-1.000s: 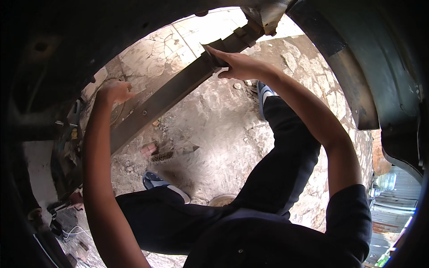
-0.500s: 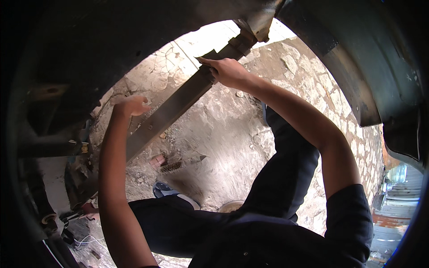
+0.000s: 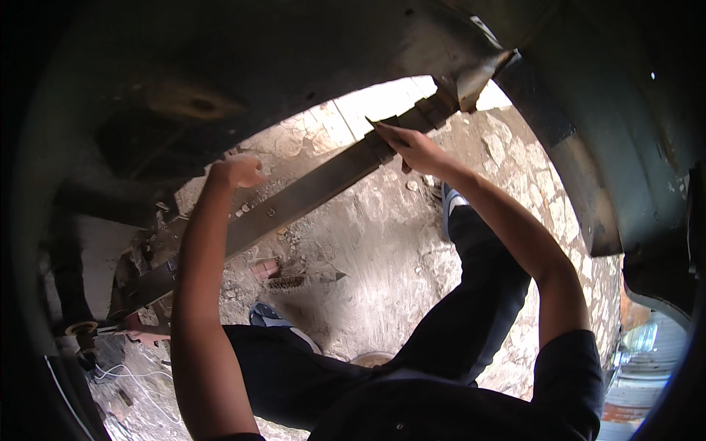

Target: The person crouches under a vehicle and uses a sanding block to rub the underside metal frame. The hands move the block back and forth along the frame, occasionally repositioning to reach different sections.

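A long dark metal leaf spring [image 3: 298, 197] runs slantwise from lower left to upper right, with a stepped, clamped stretch near its upper end. My right hand [image 3: 419, 153] is on that stretch, its thumb and fingers closed at the spring's edge. A thin pointed dark piece shows at the fingertips; whether it is loose or part of the spring cannot be made out. My left hand [image 3: 241, 172] is raised above the spring, apart from it, close under the dark curved vehicle body [image 3: 309, 73]. Its fingers look bent but are blurred and partly shaded.
A dark metal panel [image 3: 588, 169] curves down at the right. On the rough stone ground lie a reddish block [image 3: 265, 269] and a trowel-like pointed tool [image 3: 323, 278]. A white cable [image 3: 136, 373] loops at lower left. Corrugated sheet [image 3: 654, 353] stands at far right.
The whole view has shifted, so the spring and body appear lower and further right. My right hand keeps its place on the spring. My left hand has risen towards the body.
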A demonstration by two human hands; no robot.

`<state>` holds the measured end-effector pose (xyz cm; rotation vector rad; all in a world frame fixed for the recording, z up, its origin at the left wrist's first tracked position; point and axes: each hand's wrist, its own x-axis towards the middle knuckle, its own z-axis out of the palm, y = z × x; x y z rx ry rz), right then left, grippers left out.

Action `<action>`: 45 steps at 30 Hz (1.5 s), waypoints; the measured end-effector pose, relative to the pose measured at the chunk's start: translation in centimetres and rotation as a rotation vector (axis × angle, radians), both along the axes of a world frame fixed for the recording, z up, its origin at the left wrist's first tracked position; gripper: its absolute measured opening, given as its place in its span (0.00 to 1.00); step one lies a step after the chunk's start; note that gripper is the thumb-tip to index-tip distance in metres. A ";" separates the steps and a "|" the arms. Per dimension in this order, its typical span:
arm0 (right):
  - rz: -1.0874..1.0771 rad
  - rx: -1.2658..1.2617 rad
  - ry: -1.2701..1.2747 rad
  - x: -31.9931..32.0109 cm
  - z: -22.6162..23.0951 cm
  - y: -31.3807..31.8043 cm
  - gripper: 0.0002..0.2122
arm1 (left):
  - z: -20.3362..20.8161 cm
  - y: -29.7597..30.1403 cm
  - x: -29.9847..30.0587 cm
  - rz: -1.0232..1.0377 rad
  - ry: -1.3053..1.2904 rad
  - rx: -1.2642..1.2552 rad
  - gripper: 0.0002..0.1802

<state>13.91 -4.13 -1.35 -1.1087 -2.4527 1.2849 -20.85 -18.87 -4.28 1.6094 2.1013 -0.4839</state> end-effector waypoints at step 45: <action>0.099 0.348 -0.212 2.0 0.6 -1.8 0.13 | -0.7 -0.8 0.8 -0.042 -0.011 -0.051 0.29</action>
